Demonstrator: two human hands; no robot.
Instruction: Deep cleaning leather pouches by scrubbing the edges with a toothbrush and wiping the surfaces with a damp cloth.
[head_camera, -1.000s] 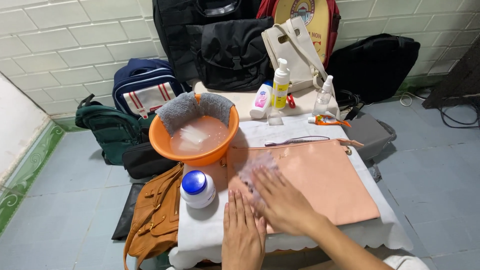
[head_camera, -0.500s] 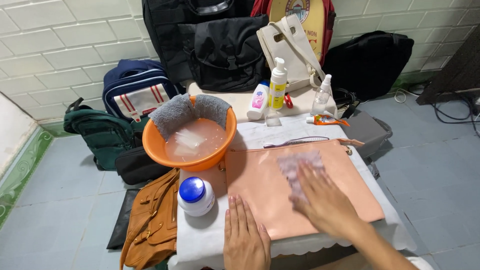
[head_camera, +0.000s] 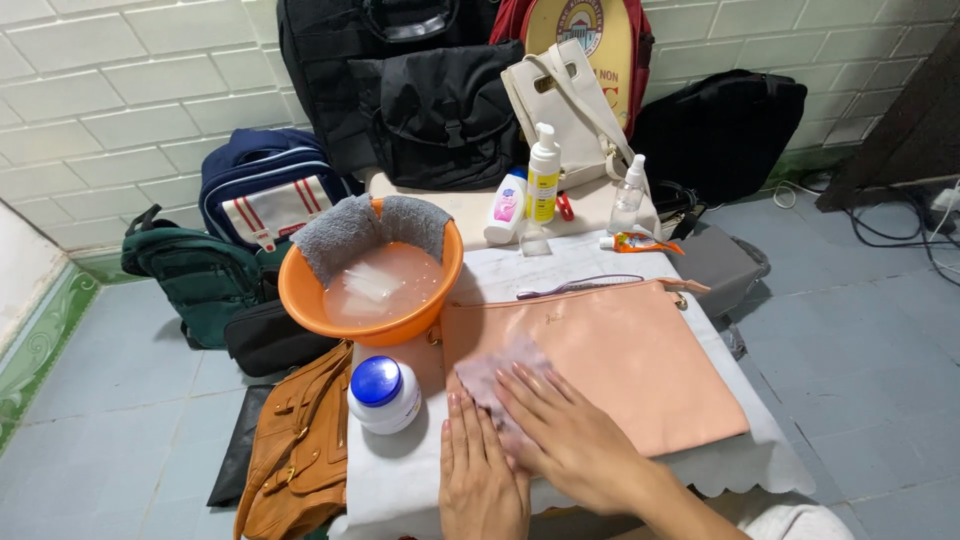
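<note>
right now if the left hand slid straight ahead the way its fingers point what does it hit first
Probably the pink clutch bag: the left hand lies flat, fingers pointing up the table at its near edge, perhaps already touching it. Further on stands the orange basin.

A single camera worn on the person's head looks steeply down and forward over a small cloth-covered tabletop (head_camera: 400, 480), close enough that both hands, the left hand (head_camera: 480, 480) and the right hand (head_camera: 570, 440), enter from the near bottom edge and fill the lower middle. The view faces a tiled wall (head_camera: 130, 110) at the far side, with the tiled floor (head_camera: 860, 340) open on the left and right. There is no second view, so nothing is shared between cameras.
</note>
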